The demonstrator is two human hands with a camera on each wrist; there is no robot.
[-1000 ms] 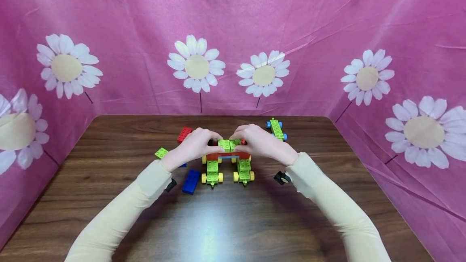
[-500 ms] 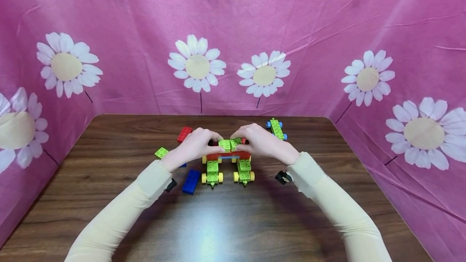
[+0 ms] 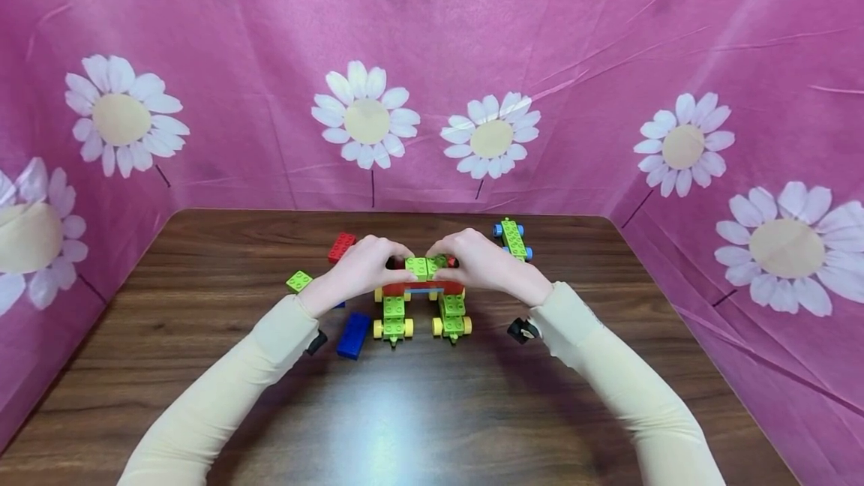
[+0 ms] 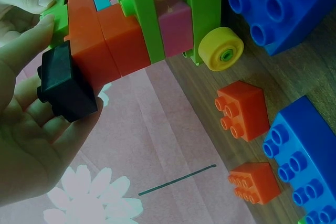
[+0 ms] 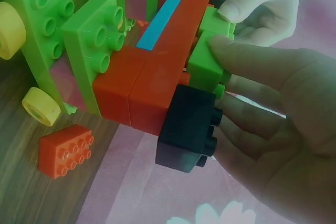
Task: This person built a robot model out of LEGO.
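Observation:
A toy built of bricks stands mid-table: a red brick span (image 3: 394, 289) with a light blue strip rests on two green wheeled bases (image 3: 394, 326) with yellow wheels. Two green bricks sit side by side on top. My left hand (image 3: 364, 265) pinches the left green brick (image 3: 415, 269), thumb on its near face. On the other side, my right hand (image 3: 475, 261) pinches the right green brick (image 5: 205, 66) between thumb and fingers. Dark bricks stand at both ends of the span; one dark brick (image 4: 65, 82) lies against my left fingers, another dark brick (image 5: 189, 127) beside my right fingers.
Left of the toy lie a blue brick (image 3: 354, 335), a green brick (image 3: 299, 281) and a red brick (image 3: 342, 246). Another blue brick shows partly beneath my left wrist. A green wheeled base (image 3: 514, 239) with blue wheels stands at the back right. Pink flowered cloth (image 3: 432, 21) surrounds the table.

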